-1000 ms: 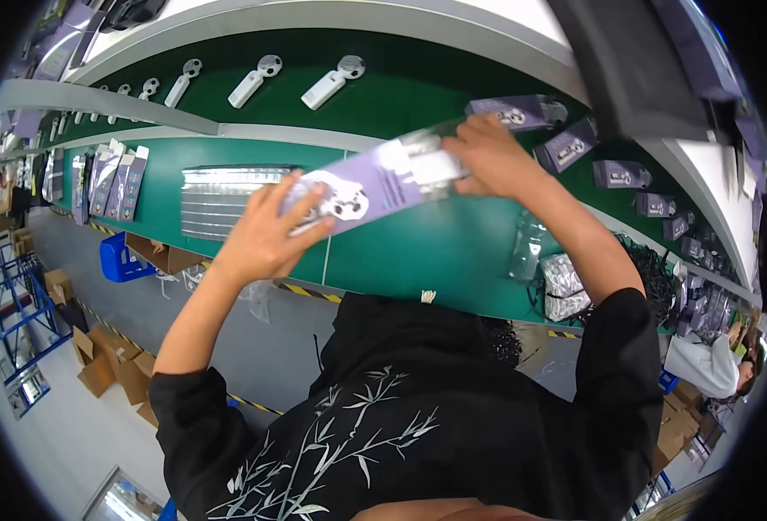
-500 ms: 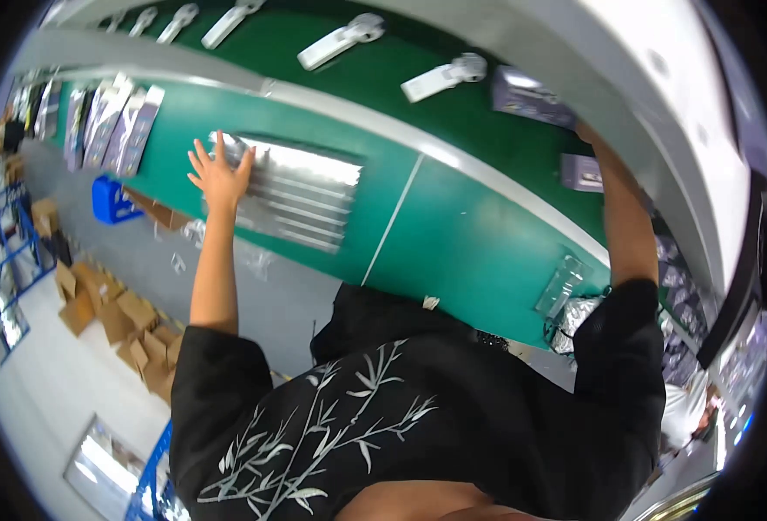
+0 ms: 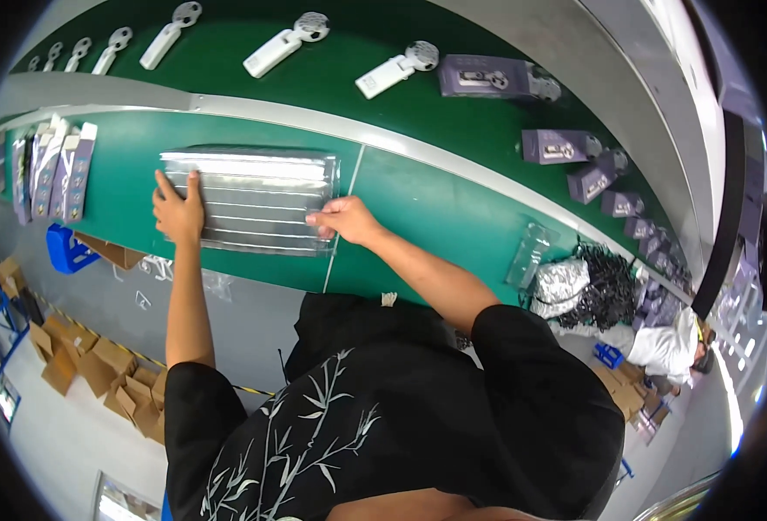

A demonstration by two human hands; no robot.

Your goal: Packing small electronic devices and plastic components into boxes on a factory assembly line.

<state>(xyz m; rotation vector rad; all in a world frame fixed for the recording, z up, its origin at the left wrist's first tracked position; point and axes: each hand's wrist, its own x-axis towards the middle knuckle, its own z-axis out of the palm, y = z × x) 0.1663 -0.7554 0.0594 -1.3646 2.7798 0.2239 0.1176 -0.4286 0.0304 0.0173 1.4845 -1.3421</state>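
**A:** Left hand [image 3: 177,211] flat on the tray stack [image 3: 257,187], fingers together and thumb out, palm pressing its left end. Right hand [image 3: 346,219] at the stack's lower right edge, fingertips curled and pinching at the top sheet. Whether the sheet is actually gripped or only touched can't be told from here.

**B:** And the stack itself?

**A:** Clear, ribbed and shiny. It lies flat on the green bench [image 3: 418,204], just left of the bench seam, square to the person's chest.

**B:** So which step is this?

**A:** By the look of it, one layer is being peeled off while the rest is pinned down. The left hand anchors and the right hand separates.

**B:** What does the next move need?

**A:** Probably a clean nip on a single edge, lifted from the right corner, with the left palm holding firm so the pile doesn't slide or come up in a clump.

**B:** What's around it?

**A:** Flat purple cartons [image 3: 62,165] stand on edge at the bench's far left. Beyond the rail, white fans [image 3: 283,43] and purple boxes [image 3: 496,76] lie along the belt [image 3: 340,87]. Well to the right there's a clear bag [image 3: 529,253], a silver pouch [image 3: 559,286] and a heap of black cords [image 3: 611,280]. A co-worker in white [image 3: 665,343] is past those. A blue bin [image 3: 64,250] sits under the bench's left end.
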